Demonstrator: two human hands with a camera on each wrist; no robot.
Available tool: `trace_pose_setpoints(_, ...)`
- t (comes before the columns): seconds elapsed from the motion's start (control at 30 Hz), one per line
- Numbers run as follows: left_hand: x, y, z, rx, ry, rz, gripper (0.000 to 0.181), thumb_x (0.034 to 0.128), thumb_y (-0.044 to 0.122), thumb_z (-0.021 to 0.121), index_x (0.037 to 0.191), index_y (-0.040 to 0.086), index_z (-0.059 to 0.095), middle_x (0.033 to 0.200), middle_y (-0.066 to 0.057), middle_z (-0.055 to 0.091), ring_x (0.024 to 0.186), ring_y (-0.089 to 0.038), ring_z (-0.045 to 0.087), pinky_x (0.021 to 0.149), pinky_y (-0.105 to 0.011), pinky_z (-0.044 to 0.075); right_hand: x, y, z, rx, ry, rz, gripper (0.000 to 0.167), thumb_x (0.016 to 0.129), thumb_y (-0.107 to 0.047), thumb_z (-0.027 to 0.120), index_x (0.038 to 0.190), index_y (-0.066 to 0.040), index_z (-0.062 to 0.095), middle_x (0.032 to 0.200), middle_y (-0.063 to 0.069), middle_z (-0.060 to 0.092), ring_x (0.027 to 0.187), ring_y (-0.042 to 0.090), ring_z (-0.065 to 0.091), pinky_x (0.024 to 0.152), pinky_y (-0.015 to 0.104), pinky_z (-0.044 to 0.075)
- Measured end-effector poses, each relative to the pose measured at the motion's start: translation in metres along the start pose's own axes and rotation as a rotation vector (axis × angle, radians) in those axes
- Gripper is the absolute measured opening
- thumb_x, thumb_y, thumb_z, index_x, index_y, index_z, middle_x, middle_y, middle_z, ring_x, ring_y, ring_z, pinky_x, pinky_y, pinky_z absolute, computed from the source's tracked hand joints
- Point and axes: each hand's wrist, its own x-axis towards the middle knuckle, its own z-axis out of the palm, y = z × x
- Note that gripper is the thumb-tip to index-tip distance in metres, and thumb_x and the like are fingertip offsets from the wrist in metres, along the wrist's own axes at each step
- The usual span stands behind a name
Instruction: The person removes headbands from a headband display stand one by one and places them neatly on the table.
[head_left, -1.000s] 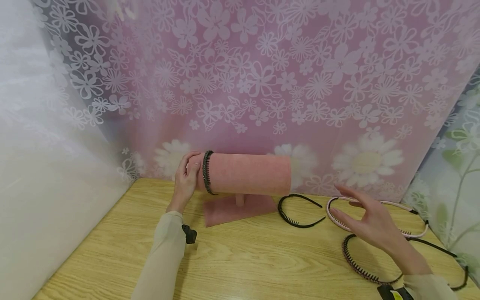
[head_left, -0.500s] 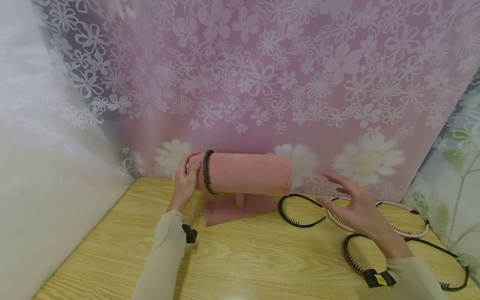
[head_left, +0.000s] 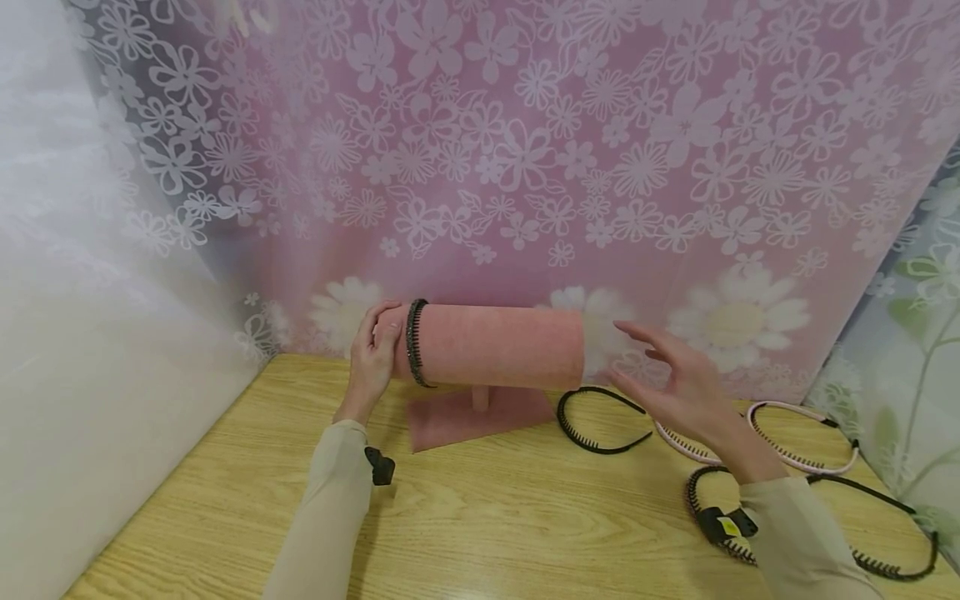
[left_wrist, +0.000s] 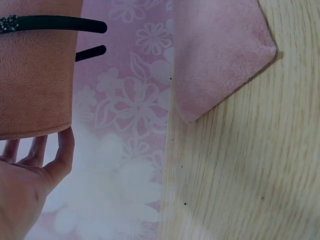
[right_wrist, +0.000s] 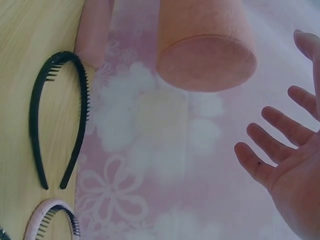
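Note:
A pink plush headband stand (head_left: 502,346), a horizontal roll on a post and flat base (head_left: 450,423), stands near the back of the table. My left hand (head_left: 371,358) holds the roll's left end, thumb on the near side; some fingertips are hidden behind it. Beside that hand, a dark, sparkly toothed headband (head_left: 414,342) sits around the roll. In the left wrist view its two black tips (left_wrist: 92,25) stick out past the roll. My right hand (head_left: 682,387), fingers spread and holding nothing, hovers just off the roll's right end. Below lies a black toothed headband (head_left: 573,433).
Two pink headbands, one partly under my right arm (head_left: 686,447) and one farther right (head_left: 798,407), lie on the wooden table (head_left: 525,517). Dark headbands (head_left: 892,571) lie nearer the front right. A flowered curtain (head_left: 487,167) hangs close behind the stand.
My right hand has moved left and a little up, from above the pink headbands to near the roll's right end. The left hand, stand and headbands stay put.

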Motion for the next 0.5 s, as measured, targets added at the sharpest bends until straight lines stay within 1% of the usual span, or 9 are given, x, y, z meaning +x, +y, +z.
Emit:
trace_pose_setpoints(0.1, 0.0, 0.001, 0.0, -0.001, 0.0, -0.003, 0.039, 0.107, 0.024, 0.051, 0.142, 0.006, 0.055, 0.151, -0.014, 0.052, 0.125, -0.035, 0.056, 0.105, -0.052, 0.044, 0.007, -0.003, 0.002, 0.022, -0.004, 0.0, 0.066, 0.09, -0.022, 0.08, 0.149, -0.026, 0.053, 0.146, 0.01, 0.06, 0.132, 0.034, 0.056, 0.103, 0.05, 0.049)
trace_pose_setpoints(0.17, 0.0, 0.001, 0.0, 0.0, 0.0, -0.006, 0.04, 0.1071, 0.024, 0.051, 0.143, 0.006, 0.055, 0.151, -0.014, 0.052, 0.125, -0.035, 0.056, 0.105, -0.052, 0.044, 0.011, -0.005, 0.004, 0.032, -0.007, -0.008, 0.066, 0.089, -0.022, 0.08, 0.149, -0.026, 0.052, 0.147, 0.01, 0.059, 0.133, 0.034, 0.056, 0.103, 0.055, 0.048)
trace_pose_setpoints(0.23, 0.0, 0.001, 0.0, 0.002, -0.002, -0.01, 0.04, 0.1072, 0.024, 0.051, 0.143, 0.006, 0.054, 0.15, -0.013, 0.053, 0.125, -0.034, 0.056, 0.105, -0.052, 0.044, 0.015, -0.007, 0.005, 0.039, -0.005, -0.02, 0.065, 0.089, -0.021, 0.08, 0.149, -0.026, 0.053, 0.146, 0.01, 0.06, 0.134, 0.033, 0.055, 0.103, 0.055, 0.048)
trace_pose_setpoints(0.4, -0.001, 0.001, -0.001, 0.003, -0.007, -0.013, 0.04, 0.1073, 0.025, 0.051, 0.143, 0.007, 0.054, 0.149, -0.014, 0.053, 0.121, -0.033, 0.057, 0.102, -0.05, 0.046, 0.026, -0.012, 0.01, 0.043, 0.015, -0.046, 0.063, 0.088, -0.021, 0.08, 0.146, -0.022, 0.056, 0.146, 0.009, 0.06, 0.135, 0.032, 0.055, 0.105, 0.055, 0.048)
trace_pose_setpoints(0.5, 0.0, 0.001, -0.001, 0.005, -0.005, -0.013, 0.039, 0.1071, 0.026, 0.051, 0.143, 0.008, 0.055, 0.149, -0.013, 0.053, 0.121, -0.032, 0.057, 0.102, -0.049, 0.046, 0.031, -0.014, 0.014, 0.049, 0.01, -0.057, 0.062, 0.088, -0.022, 0.081, 0.146, -0.02, 0.056, 0.146, 0.009, 0.06, 0.136, 0.031, 0.054, 0.106, 0.056, 0.048)
